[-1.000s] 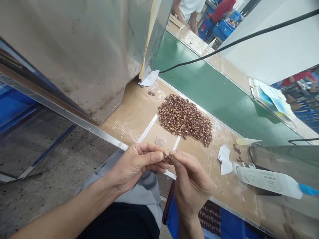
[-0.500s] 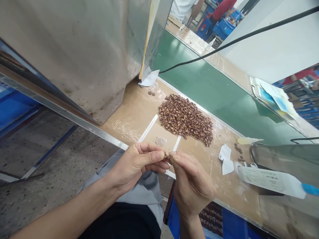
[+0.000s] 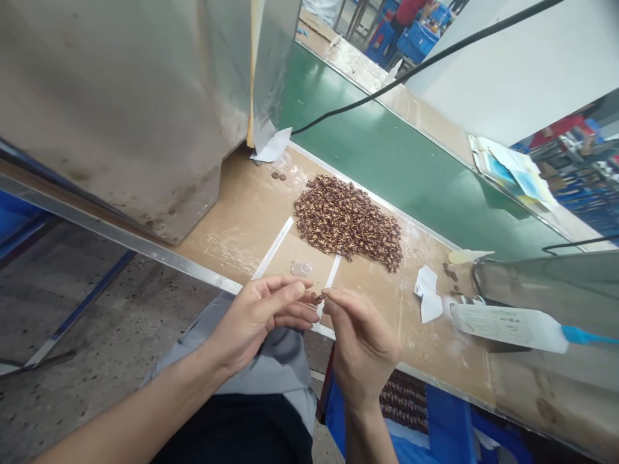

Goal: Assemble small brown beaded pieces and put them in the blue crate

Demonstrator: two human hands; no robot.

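My left hand [image 3: 258, 316] and my right hand [image 3: 360, 341] meet at the near edge of the cardboard-covered bench [image 3: 242, 219], fingertips pinched together on a small brown part [image 3: 316, 298]. Just beyond them a small clear disc [image 3: 301, 268] lies inside a rectangle marked with white tape [image 3: 271, 248]. Further back sits a large pile of small brown parts [image 3: 348, 222]. Both hands hover above my lap, over the bench edge.
A big metal housing [image 3: 130, 96] stands at the left. A green conveyor belt [image 3: 401, 167] runs behind the bench, crossed by a black cable [image 3: 425, 61]. A white paper scrap [image 3: 426, 301], loose brown parts [image 3: 451, 274], a plastic bag with label [image 3: 507, 325] lie right. A blue bin [image 3: 416, 412] holds parts below.
The view has shifted, so everything sits slightly further left. My fingertips stay pinched on the small part, with the left thumb and fingers slightly more spread than before.
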